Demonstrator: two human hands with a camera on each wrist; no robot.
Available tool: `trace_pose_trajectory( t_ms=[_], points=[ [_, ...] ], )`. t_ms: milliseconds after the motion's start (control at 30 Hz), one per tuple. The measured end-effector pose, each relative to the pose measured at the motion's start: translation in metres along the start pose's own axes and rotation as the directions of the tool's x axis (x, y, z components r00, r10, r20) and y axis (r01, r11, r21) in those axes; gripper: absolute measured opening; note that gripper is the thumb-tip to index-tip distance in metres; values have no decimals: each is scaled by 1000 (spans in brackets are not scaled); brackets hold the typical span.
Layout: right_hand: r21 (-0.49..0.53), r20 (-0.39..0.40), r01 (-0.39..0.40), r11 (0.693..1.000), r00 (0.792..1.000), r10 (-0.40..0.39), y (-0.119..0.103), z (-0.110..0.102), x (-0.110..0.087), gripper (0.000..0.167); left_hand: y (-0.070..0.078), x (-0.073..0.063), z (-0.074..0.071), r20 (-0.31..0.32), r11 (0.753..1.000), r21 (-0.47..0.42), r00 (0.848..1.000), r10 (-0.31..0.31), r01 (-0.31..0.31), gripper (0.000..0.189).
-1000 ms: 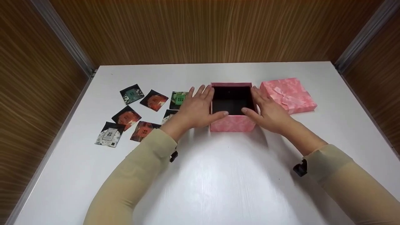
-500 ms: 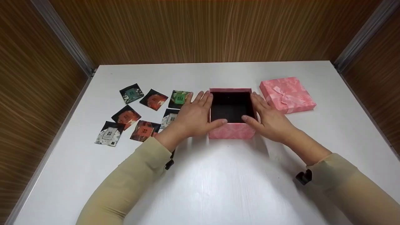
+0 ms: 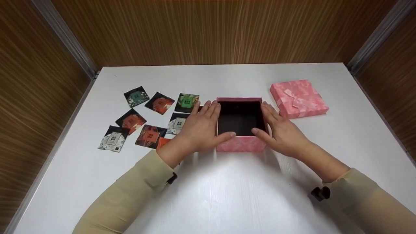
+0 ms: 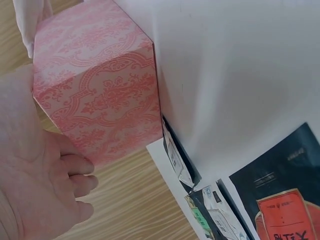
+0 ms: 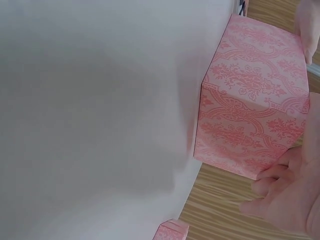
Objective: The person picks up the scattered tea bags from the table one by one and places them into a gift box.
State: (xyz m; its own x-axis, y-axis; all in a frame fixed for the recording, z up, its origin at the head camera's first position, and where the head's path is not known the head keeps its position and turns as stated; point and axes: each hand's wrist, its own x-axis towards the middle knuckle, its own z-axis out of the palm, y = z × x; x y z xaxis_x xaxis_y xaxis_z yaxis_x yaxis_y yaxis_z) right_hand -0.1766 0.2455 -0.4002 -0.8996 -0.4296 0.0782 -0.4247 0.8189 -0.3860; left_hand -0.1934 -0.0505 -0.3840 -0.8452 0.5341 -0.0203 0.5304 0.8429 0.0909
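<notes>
Fingers of the left hand [image 3: 200, 130] and right hand [image 3: 287, 135] are held nearly straight against opposite sides of the pink box [image 3: 240, 144], which is framed between them; thumbs are laid at its near rim. Sachets [image 3: 113, 139] are spread left of the left fingers, a green sachet [image 3: 187, 102] placed near their tips. The bow-topped lid [image 3: 299, 99] is set right of the right fingertips.

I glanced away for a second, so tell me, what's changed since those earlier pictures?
The open pink gift box has slid nearer, down the head view, with the left hand and right hand moving along at its sides. Nothing was newly taken hold of or let go. The pink lid with the bow and the visible sachets stayed put.
</notes>
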Motion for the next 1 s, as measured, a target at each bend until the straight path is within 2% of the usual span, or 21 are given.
trace_pose_trajectory(
  t_ms=[433, 1000],
  points=[
    [-25, -39, 23, 999, 999, -24, -11, 3, -15, 91, 7, -16, 0, -9, 1000, 11, 1000, 8, -8, 110],
    [-20, -41, -3, 1000, 999, 3, -22, 10, -35, 92, 14, -33, 3, -3, 999, 24, 1000, 31, -31, 111]
  ],
)
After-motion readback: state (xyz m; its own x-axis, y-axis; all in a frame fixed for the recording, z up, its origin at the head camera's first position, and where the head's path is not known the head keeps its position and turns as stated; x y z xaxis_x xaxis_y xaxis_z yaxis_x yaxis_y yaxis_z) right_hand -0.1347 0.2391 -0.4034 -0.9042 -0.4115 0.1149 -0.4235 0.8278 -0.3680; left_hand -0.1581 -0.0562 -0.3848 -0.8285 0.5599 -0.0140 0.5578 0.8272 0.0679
